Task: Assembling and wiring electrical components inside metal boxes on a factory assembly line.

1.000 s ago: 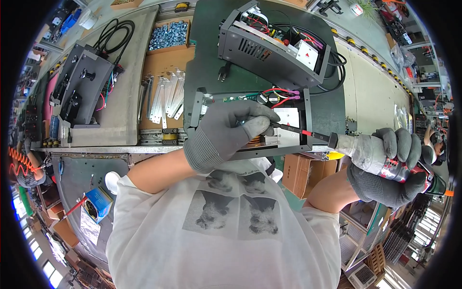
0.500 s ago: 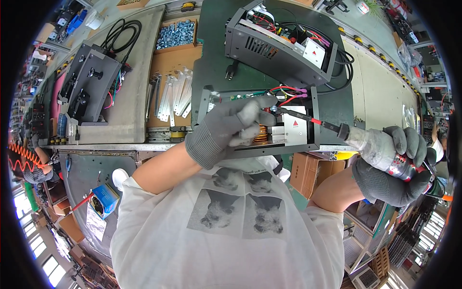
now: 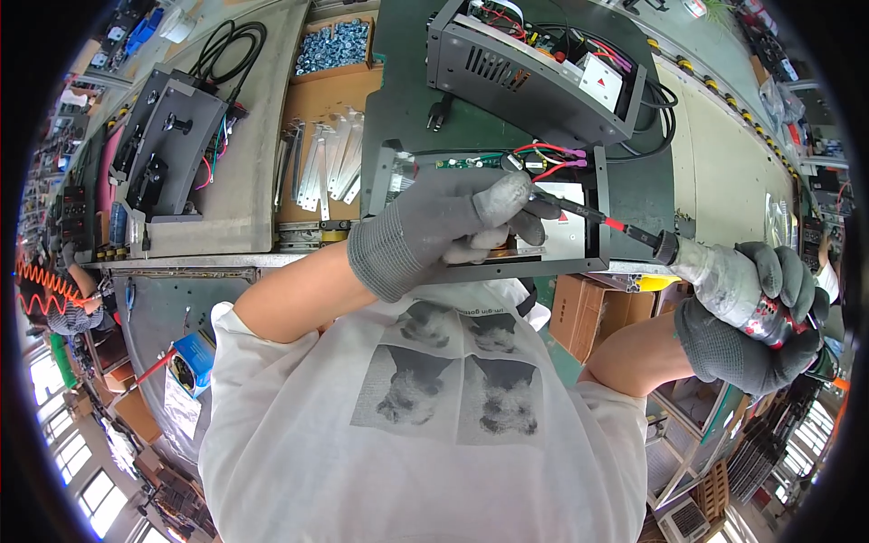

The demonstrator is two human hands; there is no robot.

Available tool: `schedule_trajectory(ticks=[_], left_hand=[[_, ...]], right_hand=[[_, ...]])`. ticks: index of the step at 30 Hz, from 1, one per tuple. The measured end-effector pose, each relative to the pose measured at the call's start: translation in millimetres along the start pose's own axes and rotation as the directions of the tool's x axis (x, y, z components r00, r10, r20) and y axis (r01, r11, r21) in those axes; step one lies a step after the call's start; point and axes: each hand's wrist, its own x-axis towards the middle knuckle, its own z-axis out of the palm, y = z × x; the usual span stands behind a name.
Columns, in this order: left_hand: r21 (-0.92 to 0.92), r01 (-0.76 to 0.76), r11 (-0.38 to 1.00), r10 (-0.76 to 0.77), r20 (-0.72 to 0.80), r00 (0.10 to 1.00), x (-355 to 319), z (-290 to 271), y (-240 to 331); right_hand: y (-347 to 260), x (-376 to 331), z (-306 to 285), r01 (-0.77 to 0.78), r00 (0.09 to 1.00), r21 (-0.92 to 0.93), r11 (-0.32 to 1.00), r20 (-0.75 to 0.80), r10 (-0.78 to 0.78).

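My left hand (image 3: pixel 453 226), in a grey knit glove, rests inside an open grey metal chassis (image 3: pixel 593 262) that holds a circuit board and red and black wires (image 3: pixel 543 167). Its fingers pinch around the tip of a powered screwdriver's long bit (image 3: pixel 593 215). My right hand (image 3: pixel 751 317), also gloved, grips the body of that screwdriver (image 3: pixel 715 271) at the right, off the bench edge. The chassis lies on a dark green mat (image 3: pixel 407 90) at the near edge of the bench.
A second, larger grey chassis (image 3: pixel 516 68) with wiring stands behind. Left of the mat lie metal brackets (image 3: pixel 321 167), a box of screws (image 3: pixel 330 45) and a dark unit with black cables (image 3: pixel 172 145). Cardboard boxes (image 3: pixel 588 312) sit under the bench.
My left hand has shifted right along the chassis and closed around the bit's tip. My right hand with the screwdriver has dropped slightly lower.
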Motion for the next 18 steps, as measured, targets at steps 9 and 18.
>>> schedule_trajectory(ticks=[9,18], left_hand=[[0.074,-0.096,0.993,0.108,-0.175,0.979,6,5,-6],[-0.039,-0.047,0.998,0.045,-0.067,0.997,3,-21,-10]], right_hand=[[-2,0,-1,-0.038,0.998,-0.089,0.995,0.046,0.042],[6,-1,-7,-0.01,0.998,0.009,1.0,0.066,0.009]])
